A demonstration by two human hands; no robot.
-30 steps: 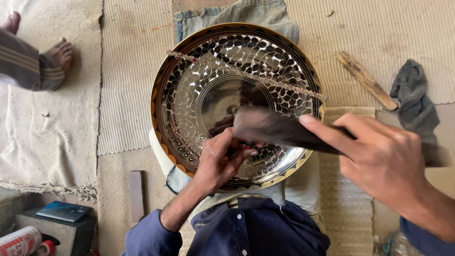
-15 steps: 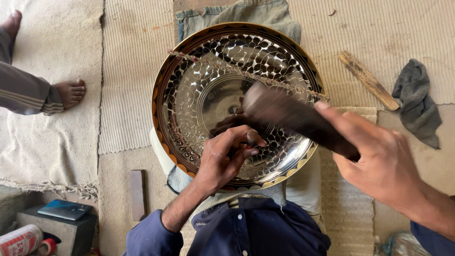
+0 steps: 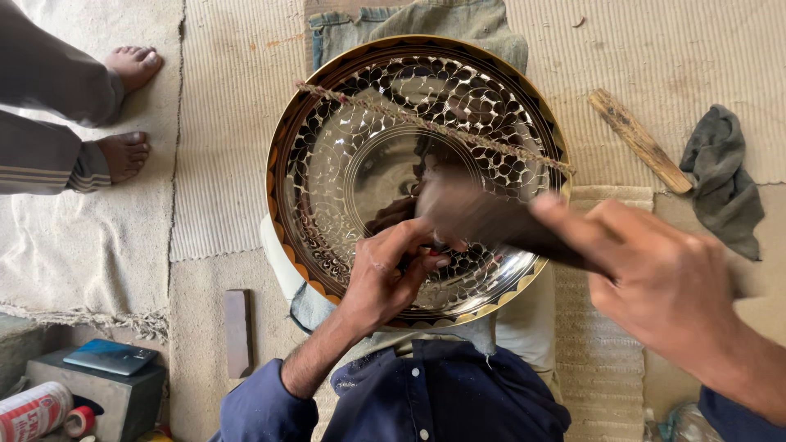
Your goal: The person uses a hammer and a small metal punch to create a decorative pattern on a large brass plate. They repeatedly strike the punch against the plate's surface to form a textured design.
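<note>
Head view, looking straight down: a large round metal tray (image 3: 344, 164) with a cut leaf pattern and a golden rim rests on the person's lap, over a pale cloth (image 3: 524, 327). All places below are given relative to this tray.

Left hand (image 3: 389, 274): it lies on the tray's lower centre, fingers (image 3: 430, 260) curled narrow and pinched on a small tool whose shape cannot be made out. The forearm runs down to a dark blue sleeve (image 3: 254, 405).

Right hand (image 3: 667, 286): it is at the tray's lower right, closed around the handle of a dark hammer (image 3: 483, 221), which is blurred. The hammer head is above the tray's centre, just beside the left hand.

A thin twisted cord (image 3: 434, 127) crosses the tray's upper half from upper left to right rim.

To the right of the tray, on the floor mat (image 3: 229, 123), lie a wooden stick (image 3: 639, 141) and, further right, a grey rag (image 3: 725, 176). To the far left stand another person's bare feet (image 3: 123, 110). Below left lie a flat dark block (image 3: 237, 331), a phone (image 3: 110, 357) on a grey box (image 3: 106, 393), and a white and red can (image 3: 33, 413)
</note>
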